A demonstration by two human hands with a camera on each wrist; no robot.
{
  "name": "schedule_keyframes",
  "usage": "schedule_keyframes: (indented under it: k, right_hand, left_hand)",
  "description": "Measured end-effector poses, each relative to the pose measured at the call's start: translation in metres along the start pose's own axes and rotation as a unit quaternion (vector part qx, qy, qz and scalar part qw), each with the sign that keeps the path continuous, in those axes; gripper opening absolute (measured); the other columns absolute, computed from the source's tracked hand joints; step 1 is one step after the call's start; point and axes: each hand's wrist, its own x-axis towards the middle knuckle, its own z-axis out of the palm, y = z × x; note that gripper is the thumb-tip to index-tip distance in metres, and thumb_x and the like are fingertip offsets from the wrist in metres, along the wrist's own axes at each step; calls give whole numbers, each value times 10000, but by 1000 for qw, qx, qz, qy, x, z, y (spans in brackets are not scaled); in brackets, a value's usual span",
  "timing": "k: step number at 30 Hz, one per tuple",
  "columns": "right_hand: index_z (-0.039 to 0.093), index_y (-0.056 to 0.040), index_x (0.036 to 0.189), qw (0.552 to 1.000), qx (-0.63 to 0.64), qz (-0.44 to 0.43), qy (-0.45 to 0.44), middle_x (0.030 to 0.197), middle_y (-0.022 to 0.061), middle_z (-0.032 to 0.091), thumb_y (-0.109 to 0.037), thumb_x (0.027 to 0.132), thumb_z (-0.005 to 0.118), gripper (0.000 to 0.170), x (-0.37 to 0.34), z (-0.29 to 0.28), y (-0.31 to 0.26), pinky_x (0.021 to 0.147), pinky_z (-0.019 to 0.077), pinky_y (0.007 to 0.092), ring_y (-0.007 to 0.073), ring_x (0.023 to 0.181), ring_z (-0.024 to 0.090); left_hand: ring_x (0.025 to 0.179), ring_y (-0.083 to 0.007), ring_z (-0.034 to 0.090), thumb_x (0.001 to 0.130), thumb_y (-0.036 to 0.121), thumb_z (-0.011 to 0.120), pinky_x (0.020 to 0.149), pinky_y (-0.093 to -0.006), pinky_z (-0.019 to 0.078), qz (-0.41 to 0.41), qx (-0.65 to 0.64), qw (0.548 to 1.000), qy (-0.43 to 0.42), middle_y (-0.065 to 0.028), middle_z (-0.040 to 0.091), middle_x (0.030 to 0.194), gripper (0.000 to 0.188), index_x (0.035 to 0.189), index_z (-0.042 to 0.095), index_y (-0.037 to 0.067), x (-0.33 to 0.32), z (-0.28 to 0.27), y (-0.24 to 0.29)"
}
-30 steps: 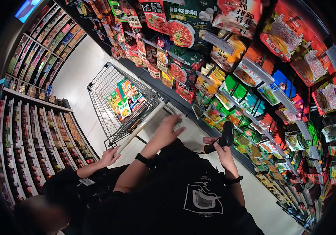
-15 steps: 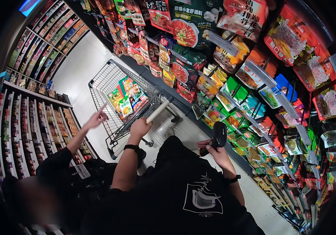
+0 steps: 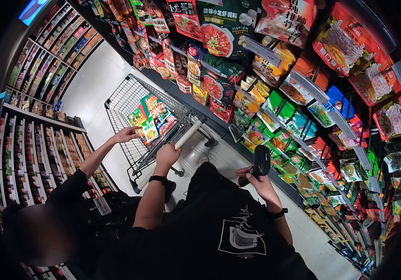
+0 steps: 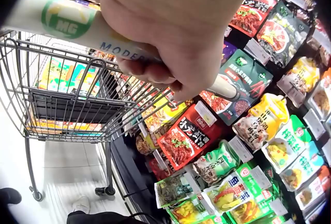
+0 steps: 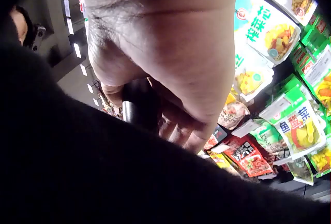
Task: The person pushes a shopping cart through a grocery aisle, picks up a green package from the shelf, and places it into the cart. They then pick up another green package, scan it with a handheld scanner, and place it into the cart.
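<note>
My left hand (image 3: 167, 155) grips the pale push handle (image 3: 190, 133) of a wire shopping cart. In the left wrist view the fingers (image 4: 147, 71) curl round this handle (image 4: 67, 25), which bears a green MG print. A black handheld scanner (image 3: 262, 161), head upward, is held in my right hand (image 3: 263, 187), close to the shelf. The right wrist view shows the hand (image 5: 165, 53) round its dark grip (image 5: 142, 105), partly hidden by a black sleeve. Several colourful food packets (image 3: 150, 129) lie inside the cart (image 3: 119, 93).
Another person's hand (image 3: 126, 135) reaches over the cart's near side, beside the packets. A rack of hanging seasoning pouches (image 3: 219, 39) runs along the right. Shelves of jars (image 3: 35, 168) line the left, with pale floor tiles (image 3: 86, 91) between.
My left hand has come down from the air onto the handle and closed round it. The other person's hand has left the handle and moved to the packets. The scanner has shifted slightly.
</note>
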Motion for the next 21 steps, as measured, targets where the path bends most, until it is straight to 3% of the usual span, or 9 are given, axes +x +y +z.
schedule_keyframes:
  k: [21]
  right_hand:
    - [706,15,1265,1000,-15,3,0,1282,132,769,-112,1108,619,220,2,-2,0,1047,547,390,216,1204,707]
  left_hand:
    - [927,-441,771,965,438,649,886,-558,615,-1,23,1000,11,-254,781,955,415,1011,788,49,-2,-6,6]
